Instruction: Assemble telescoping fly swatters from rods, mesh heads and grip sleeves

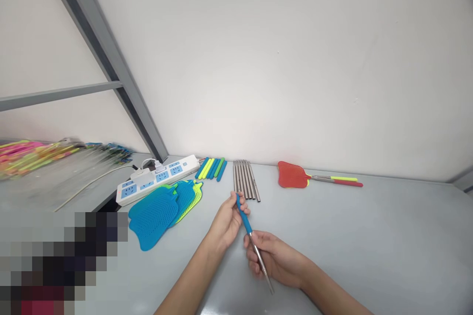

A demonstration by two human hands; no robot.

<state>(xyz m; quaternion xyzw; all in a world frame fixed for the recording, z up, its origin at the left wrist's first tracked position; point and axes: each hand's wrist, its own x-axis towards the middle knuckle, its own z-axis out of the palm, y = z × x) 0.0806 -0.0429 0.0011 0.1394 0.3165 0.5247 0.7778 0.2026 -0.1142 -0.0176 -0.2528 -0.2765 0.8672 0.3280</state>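
Near the bottom middle of the frame, two bare hands hold one long stick. Its top part is a blue grip (244, 217), and its low part is a shiny metal tube (261, 261). The two parts meet in one straight line that leans down to the right. The left hand (229, 219) has its fingers closed around the top of the blue grip. The right hand (275, 256) is closed around the metal tube, just below where the blue ends.

Just above the left hand, at the middle of the frame, more metal tubes (244, 177) lie side by side on the gray table (388, 241). To their left is a row of small loose grips (211, 169), colored blue, yellow and green. Farther left sits a white power strip (158, 179) with plugs in it. Below it, flat blue paddles (153, 219) full of tiny holes lie in a pile, with a yellow paddle (194, 204) poking out from under them.

Right of the middle, a red swatter (293, 175) lies on top of a yellow one. At the far left edge, bright blurry things (33, 155) lie on another table.
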